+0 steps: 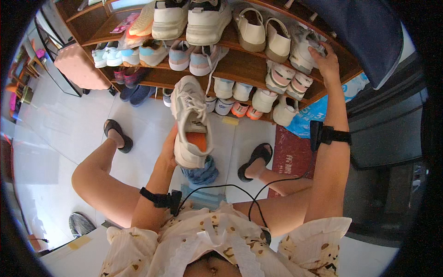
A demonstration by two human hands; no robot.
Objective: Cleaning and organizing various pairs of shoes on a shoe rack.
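My left hand (170,147) supports a white lace-up sneaker (189,138) by its side and underside, in front of the shelves. The toe points up toward the rack, one lace hangs loose, and an orange insole shows inside. Out at the right, my right hand (327,62) has its thumb and fingers on a white shoe in clear plastic (303,53) at the end of a shelf. Part of that shoe is hidden by the plastic and my fingers. Cream slingback shoes (278,38) stand just left of it.
The wooden shoe rack (238,65) carries several pairs of shoes. Blue slippers (142,96) lie below it. A pink suitcase (80,65) stands left, a blue plastic bag (304,119) right, beside a red mat (287,152). Blue crumpled fabric (200,173) lies between my feet. A cable links my forearm straps.
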